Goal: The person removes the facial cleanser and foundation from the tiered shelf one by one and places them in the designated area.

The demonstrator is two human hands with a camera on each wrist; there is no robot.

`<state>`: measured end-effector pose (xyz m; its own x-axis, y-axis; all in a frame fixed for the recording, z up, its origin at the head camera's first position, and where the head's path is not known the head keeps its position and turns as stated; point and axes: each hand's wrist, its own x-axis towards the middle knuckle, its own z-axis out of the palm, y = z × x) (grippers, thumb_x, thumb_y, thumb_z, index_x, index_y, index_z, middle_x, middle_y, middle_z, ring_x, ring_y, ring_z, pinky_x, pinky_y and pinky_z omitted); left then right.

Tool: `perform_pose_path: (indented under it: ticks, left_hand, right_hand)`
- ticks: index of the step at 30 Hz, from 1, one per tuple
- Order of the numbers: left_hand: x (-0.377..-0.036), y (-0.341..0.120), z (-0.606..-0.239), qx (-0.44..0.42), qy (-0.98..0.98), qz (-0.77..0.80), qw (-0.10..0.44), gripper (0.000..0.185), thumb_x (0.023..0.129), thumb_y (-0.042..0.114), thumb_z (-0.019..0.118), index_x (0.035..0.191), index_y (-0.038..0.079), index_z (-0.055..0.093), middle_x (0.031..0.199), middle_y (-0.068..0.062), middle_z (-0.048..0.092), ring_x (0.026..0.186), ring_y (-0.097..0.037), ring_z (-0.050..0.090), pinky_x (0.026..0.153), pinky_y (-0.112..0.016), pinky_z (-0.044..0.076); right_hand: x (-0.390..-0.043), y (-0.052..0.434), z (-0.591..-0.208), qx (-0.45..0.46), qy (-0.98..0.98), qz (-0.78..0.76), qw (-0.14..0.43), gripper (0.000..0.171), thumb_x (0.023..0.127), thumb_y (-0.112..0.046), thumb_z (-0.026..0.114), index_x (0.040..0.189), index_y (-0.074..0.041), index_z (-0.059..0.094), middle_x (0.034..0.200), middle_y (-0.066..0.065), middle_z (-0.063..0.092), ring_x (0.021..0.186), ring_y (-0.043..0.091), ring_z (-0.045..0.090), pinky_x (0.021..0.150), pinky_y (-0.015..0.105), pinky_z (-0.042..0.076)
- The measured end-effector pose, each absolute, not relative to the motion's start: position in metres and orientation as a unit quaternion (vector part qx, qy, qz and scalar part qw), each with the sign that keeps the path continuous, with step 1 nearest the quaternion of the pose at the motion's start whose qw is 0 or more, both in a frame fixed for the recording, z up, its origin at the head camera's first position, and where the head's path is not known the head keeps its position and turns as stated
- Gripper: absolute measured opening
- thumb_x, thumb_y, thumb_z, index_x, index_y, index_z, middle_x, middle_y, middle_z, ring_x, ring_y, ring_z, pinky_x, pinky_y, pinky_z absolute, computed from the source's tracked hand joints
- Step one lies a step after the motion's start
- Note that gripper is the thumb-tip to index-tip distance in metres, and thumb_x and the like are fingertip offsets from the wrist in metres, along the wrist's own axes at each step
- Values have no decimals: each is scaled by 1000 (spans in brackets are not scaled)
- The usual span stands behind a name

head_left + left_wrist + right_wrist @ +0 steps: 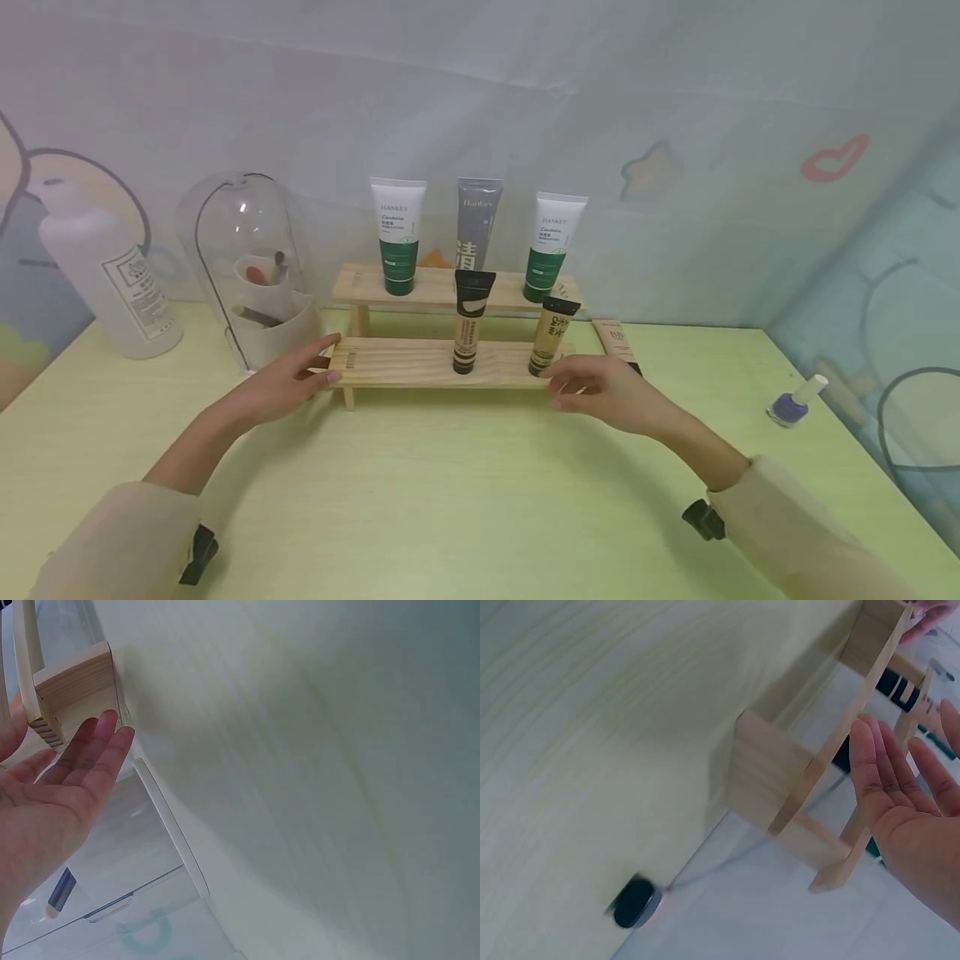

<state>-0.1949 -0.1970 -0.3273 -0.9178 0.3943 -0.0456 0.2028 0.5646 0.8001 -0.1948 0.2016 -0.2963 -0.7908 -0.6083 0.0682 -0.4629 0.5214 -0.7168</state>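
Observation:
A two-step wooden display stand (405, 362) stands on the table. At its lower left end, my left hand (288, 382) touches the board with thumb and fingertips; the left wrist view shows the fingers (97, 761) fairly straight. My right hand (603, 393) is by the lower right end, fingers loosely bent next to the base of a gold tube with a black cap (550, 336). Whether they touch the tube is unclear. A black and beige tube (467, 323) stands mid-step. On the upper step are two white-and-green tubes (398, 237) (553, 247) and a grey tube (477, 218).
A beige BB tube (615, 342) lies behind the right hand. Purple nail polish (790, 408) sits near the table's right edge. At left stand a clear domed holder (251, 250) with brushes and a white pump bottle (112, 279). A printed curtain (675, 92) hangs behind.

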Motion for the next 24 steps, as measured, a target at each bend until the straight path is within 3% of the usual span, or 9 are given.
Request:
perform_pose_path:
  ticks: [15,24]
  left_hand:
    - [-195,-197,-327,163,880,431,114,61,97,20,46,143,-4,14,135,-34,31,121,-45,36,90,-51,40]
    - [-195,-197,-328,166,880,433,108,60,97,19,46,143,-5,15,134,-33,32,121,-45,36,90,-51,40]
  right_hand:
    - [-195,150,-292,-341,843,-409,70,38,83,-7,66,118,5,55,110,18,60,96,25,60,82,30,48]
    - [-203,130,-292,-309,864,-397,17,43,83,-8,67,121,5,52,110,19,60,95,27,61,81,33,49]
